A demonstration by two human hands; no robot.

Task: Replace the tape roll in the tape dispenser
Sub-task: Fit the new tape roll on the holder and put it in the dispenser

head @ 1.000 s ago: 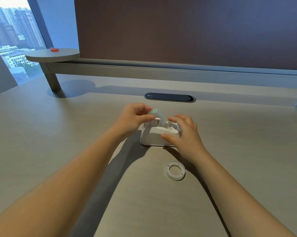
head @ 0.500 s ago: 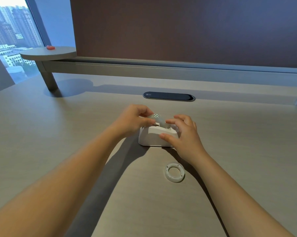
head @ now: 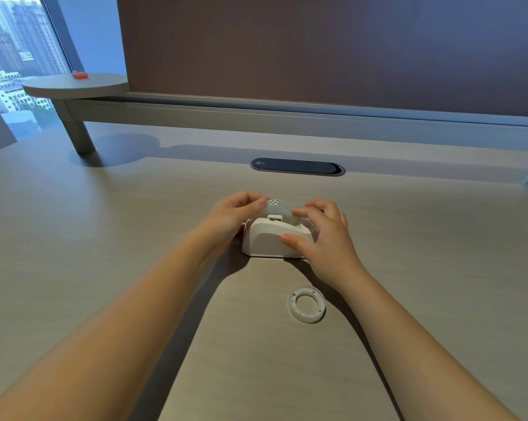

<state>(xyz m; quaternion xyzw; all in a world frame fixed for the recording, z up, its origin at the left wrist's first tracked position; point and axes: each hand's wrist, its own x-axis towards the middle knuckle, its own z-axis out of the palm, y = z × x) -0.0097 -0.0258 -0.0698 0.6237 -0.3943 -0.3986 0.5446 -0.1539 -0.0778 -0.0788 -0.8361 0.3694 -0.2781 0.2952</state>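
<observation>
We note white plastic tape dispenser with rounded body (head: 268,238), upright on desk, centre of view. We see pale translucent tape roll with patterned hub (head: 276,209) seated edge-up in its top cradle, upper arc protruding above body. We find empty white plastic ring core (head: 307,304) lying flat nearer us, apart from dispenser, slightly right.

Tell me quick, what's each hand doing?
Left hand: fingers closed on the tape roll.
Right hand: holding the dispenser.
</observation>
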